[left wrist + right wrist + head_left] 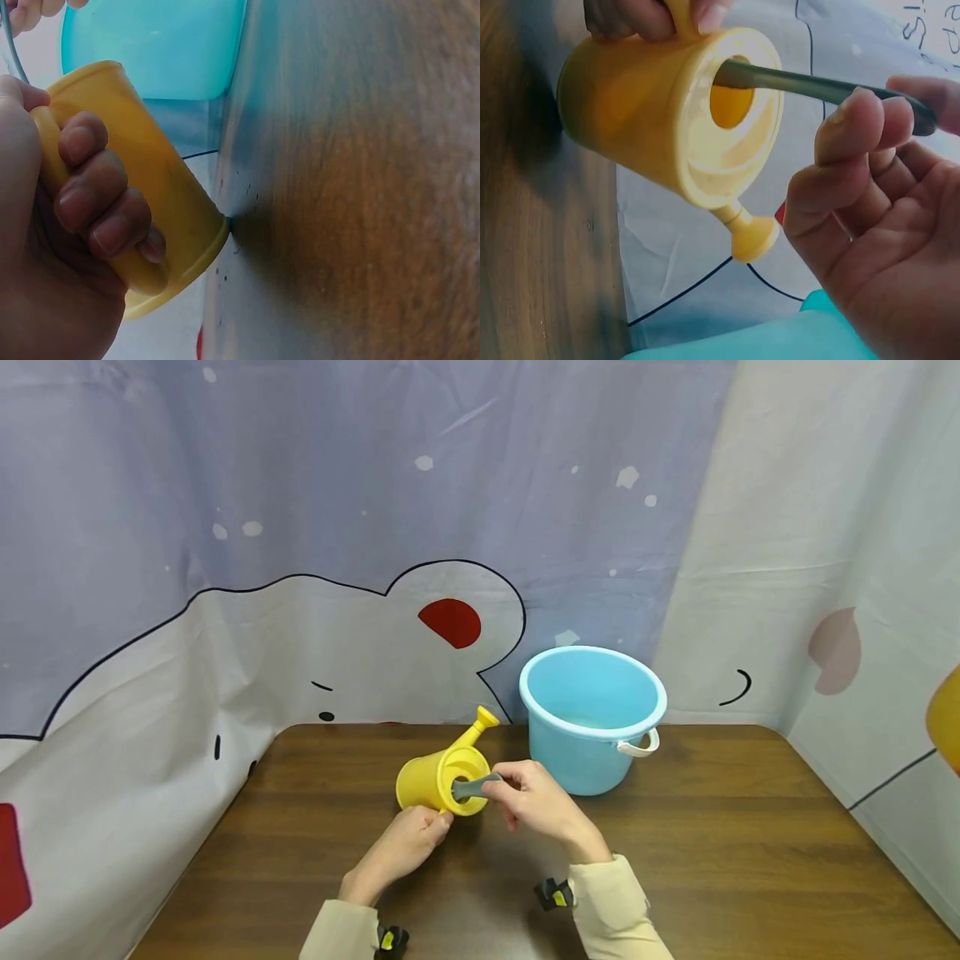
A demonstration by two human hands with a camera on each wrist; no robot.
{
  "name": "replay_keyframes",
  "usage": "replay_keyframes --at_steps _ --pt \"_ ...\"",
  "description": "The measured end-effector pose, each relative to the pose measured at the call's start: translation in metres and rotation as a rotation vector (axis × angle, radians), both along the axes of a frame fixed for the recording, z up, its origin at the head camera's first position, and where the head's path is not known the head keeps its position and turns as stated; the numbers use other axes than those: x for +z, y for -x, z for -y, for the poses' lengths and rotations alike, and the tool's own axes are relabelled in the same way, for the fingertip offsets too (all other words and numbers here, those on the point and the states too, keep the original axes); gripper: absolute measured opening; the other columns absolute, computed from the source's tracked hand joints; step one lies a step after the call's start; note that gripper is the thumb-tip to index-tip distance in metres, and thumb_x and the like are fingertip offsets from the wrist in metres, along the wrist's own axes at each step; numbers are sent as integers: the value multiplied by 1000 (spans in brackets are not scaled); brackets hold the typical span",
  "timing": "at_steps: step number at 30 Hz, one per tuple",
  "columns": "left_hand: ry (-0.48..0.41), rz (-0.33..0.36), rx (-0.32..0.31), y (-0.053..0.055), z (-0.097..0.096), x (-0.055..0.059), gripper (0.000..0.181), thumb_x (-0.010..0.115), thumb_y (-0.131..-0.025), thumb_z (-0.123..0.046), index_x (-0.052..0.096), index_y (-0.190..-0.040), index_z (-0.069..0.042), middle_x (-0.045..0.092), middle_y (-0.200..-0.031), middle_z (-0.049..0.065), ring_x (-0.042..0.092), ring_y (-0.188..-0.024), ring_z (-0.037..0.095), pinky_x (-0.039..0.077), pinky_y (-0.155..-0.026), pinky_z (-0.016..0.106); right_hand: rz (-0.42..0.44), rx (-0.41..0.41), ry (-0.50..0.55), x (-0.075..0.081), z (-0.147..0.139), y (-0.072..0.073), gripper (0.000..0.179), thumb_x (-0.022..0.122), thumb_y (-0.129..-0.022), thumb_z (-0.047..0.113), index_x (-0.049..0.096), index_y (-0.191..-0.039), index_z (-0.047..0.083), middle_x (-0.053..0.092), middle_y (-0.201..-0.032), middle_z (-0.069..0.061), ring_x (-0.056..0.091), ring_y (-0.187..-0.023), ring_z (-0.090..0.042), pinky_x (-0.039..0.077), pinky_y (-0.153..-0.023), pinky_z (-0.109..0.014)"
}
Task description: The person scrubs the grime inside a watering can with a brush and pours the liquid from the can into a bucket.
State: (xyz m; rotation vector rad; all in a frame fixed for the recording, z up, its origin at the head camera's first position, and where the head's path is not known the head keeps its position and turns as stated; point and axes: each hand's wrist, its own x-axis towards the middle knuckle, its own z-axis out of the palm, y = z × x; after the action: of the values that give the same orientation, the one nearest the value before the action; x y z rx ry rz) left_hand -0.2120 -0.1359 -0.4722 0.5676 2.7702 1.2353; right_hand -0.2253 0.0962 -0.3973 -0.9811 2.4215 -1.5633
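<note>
My left hand (405,843) grips the handle of a yellow toy watering can (422,781), fingers curled round it in the left wrist view. The can leans over, its round top opening turned toward the right hand and its spout pointing back and right. Between thumb and fingers, my right hand (542,806) pinches a slim grey-green handled tool (802,82). This tool passes through the can's opening; its far end is hidden inside, so I cannot tell its kind.
Behind the right hand stands a light blue bucket (581,764) with a white handle (637,745). Both are on a brown wooden table (720,843). A printed cloth (360,652) hangs along the table's back and sides.
</note>
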Motion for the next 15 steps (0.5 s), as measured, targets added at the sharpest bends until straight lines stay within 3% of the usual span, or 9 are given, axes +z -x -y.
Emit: replay_keyframes --at_steps 15 --pt "3 -44 -26 -1 0 0 53 44 -103 -30 40 -52 -16 31 -49 -12 26 -45 4 23 -46 22 22 -37 -58 -19 21 3 29 54 -98 19 59 -76 3 53 -51 2 54 -45 -15 46 -49 -29"
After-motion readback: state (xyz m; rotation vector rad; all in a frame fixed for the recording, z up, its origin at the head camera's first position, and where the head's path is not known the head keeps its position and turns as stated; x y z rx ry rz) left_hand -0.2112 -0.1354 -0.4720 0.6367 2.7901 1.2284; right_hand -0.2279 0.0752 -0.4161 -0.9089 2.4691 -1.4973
